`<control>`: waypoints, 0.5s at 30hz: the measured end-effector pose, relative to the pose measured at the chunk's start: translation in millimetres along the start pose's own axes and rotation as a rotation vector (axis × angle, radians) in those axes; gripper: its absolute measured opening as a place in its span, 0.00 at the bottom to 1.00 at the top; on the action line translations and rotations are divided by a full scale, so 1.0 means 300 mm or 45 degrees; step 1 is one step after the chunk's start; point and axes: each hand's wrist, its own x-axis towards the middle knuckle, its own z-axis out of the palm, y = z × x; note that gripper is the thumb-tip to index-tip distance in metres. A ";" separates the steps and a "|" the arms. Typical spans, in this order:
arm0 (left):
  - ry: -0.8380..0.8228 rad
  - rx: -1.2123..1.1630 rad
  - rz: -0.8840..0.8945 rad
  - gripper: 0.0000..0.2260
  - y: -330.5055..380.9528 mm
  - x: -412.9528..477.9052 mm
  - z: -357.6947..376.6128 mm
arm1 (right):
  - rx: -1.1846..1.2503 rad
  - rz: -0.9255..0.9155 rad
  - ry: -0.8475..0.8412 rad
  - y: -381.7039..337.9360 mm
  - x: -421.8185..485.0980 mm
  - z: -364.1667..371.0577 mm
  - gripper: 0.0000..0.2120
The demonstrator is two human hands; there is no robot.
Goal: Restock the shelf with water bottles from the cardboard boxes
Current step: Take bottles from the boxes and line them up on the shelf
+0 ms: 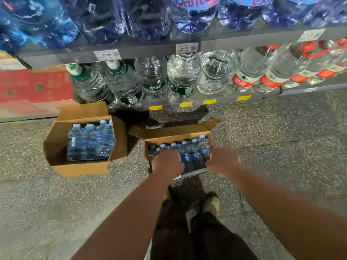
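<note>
1. Right box (174, 133) – open brown cardboard, flaps up, on the speckled floor (281, 128) just in front of the shelf (150, 51). It holds the bottle pack (191, 152): small clear bottles with pale blue caps in a row, labels blue, print too blurred to read.
2. Left hand (167, 164) – on the left part of the bottle pack, knuckles up, fingers curled down into it, gripping.
3. Right hand (222, 162) – at the pack's right edge, back of hand toward the camera, fingertips against the wrap. Cannot tell whether the fingers close round it.
4. Left box (56, 147) – same cardboard, open, apart from the right box. Inside, the second pack (90, 143), shrink-wrapped, blue caps, standing toward the box's right wall.
5. Low shelf level: large clear bottles leaning outward. Green-label bottles (124, 87) to the left, white caps on two; an unlabelled clear bottle (216, 72) in the middle; red-label bottles (244, 72) to the right. Label print unreadable.
6. Upper level: big blue bottles (195, 14) in film, pink lettering on a blue label, starts "Gant", rest cut off.
7. Price tag (107, 54) on the shelf edge reads about "13.00" – blurred. Another tag (186, 47) to its right, illegible.
8. Yellow tags (185, 104) along the bottom rail, no readable text.
9. Red carton (35, 87) far left, beside the shelf.
10. Person's shoes (211, 203) and dark trousers near, below the arms.
</note>
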 end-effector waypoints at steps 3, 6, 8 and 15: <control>-0.055 -0.121 -0.017 0.11 -0.032 0.142 0.115 | 0.058 0.036 -0.029 0.014 0.127 0.111 0.14; -0.135 -0.238 -0.061 0.16 -0.054 0.300 0.250 | 0.036 0.024 -0.064 0.038 0.287 0.219 0.13; -0.159 -0.296 -0.075 0.17 -0.057 0.401 0.349 | 0.076 0.030 -0.084 0.067 0.407 0.295 0.14; -0.138 -0.742 -0.274 0.20 -0.026 0.722 0.669 | 0.363 0.217 -0.061 0.135 0.792 0.552 0.22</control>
